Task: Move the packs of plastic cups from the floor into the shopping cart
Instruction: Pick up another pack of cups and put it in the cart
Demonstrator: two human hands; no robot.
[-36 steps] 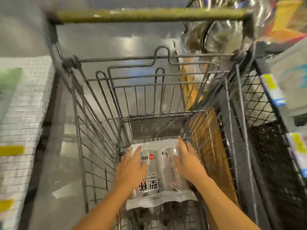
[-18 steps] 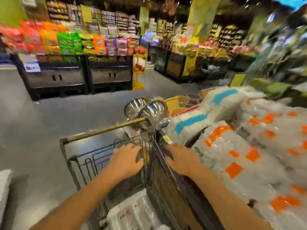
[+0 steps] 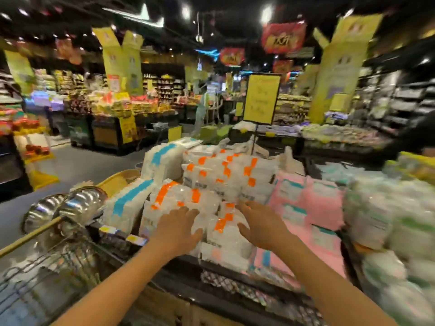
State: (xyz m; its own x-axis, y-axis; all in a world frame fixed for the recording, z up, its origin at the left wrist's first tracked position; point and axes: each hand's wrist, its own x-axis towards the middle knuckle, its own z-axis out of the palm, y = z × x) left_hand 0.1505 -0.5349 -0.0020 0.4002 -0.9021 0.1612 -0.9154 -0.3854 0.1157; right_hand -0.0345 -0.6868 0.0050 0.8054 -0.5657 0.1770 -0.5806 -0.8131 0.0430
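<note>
Left grip (image 3: 179,228) and right grip (image 3: 261,225) are released, spread wide, flanking a pack (image 3: 221,228): probably light, soft, slippery film; best clasped at both ends.

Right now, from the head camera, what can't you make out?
1. Cart: in the head view it is cut off by the lower left edge and blurred, so its load does not show.
2. Orange-label packs: motion blur makes the print unreadable.
3. Left hand and right hand: blur hides whether they touch the packs.
4. Yellow sign: the text is blurred.
</note>
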